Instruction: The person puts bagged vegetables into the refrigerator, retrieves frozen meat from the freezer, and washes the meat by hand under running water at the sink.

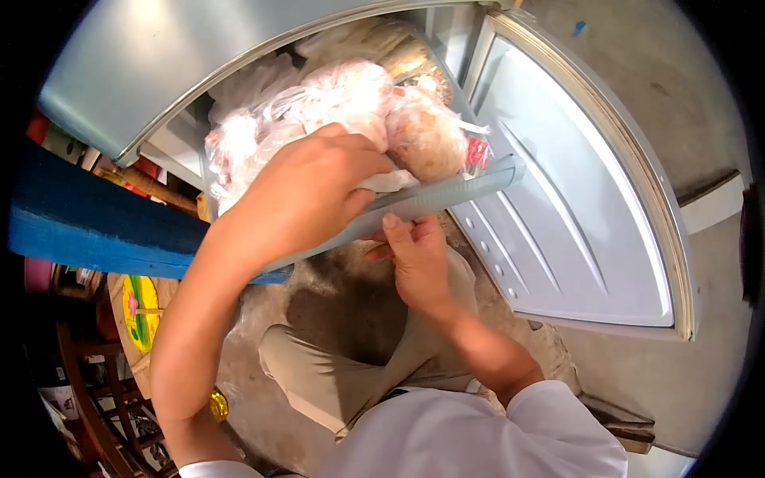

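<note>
A freezer drawer [470, 185] is pulled out of the fridge, full of plastic bags with pale contents. My left hand [307, 187] reaches over the drawer's front, its fingers curled down on a whitish plastic bag [390, 182] just behind the front edge. My right hand [414, 259] is under the drawer front, thumb against its outer face and fingers bent beneath, gripping it. Right of the left hand lies a round clear bag [426, 135] with pinkish-brown contents, and a larger pale bag [347, 92] sits behind.
The fridge door [574, 191] stands open on the right. A blue beam [103, 223] runs along the left, above a wooden stool [123, 311] and a dark wooden rack [100, 390]. My bent legs [319, 366] are below the drawer.
</note>
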Available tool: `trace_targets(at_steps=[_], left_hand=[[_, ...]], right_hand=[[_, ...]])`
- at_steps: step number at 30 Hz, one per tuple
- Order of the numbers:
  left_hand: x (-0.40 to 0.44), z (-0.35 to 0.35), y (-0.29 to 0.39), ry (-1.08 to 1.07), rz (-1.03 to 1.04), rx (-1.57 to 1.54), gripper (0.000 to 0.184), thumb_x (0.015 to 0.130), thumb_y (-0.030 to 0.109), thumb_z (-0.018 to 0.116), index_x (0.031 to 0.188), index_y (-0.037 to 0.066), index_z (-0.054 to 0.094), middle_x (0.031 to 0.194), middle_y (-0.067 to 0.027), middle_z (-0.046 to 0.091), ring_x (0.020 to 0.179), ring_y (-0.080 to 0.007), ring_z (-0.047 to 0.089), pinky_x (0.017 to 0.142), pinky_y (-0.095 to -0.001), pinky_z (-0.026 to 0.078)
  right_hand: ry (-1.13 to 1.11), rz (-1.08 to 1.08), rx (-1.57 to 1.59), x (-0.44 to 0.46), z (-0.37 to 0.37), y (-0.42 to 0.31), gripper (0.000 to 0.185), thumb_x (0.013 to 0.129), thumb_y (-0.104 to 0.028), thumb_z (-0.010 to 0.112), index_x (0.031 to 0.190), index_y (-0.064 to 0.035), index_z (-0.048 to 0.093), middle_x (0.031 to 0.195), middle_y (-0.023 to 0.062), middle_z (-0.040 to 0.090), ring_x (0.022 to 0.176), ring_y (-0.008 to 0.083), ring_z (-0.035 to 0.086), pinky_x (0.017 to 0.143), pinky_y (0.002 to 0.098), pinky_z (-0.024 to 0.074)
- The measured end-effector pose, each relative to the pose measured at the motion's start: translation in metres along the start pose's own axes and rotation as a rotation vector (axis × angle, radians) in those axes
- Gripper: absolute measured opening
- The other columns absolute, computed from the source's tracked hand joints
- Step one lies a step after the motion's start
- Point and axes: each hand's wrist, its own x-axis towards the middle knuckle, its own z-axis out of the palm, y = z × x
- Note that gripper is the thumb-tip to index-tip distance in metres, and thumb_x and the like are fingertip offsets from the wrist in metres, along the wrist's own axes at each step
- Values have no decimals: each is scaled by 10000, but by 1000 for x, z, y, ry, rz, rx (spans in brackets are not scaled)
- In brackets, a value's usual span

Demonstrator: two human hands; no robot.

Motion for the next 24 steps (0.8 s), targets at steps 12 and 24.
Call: trace_targets(at_steps=[12, 24], left_hand=[[49, 20, 1, -569, -129, 366, 181, 652, 206, 706, 776, 76, 691, 782, -97, 661, 781, -306, 636, 701, -408, 501], [29, -6, -25, -238, -198, -70, 140, 750, 105, 645, 842, 1, 665, 645, -174, 564, 582, -254, 550, 576, -359, 439]], right_hand=[[-21, 58, 22, -4, -6, 13, 336, 922, -229, 604, 1164, -49, 456, 1068, 108, 620, 829, 193, 664, 570, 269, 569], [-5, 3, 8, -2, -6, 2, 340, 922, -226, 607, 1152, -32, 449, 1040, 134, 621, 815, 216, 666, 559, 282, 569]])
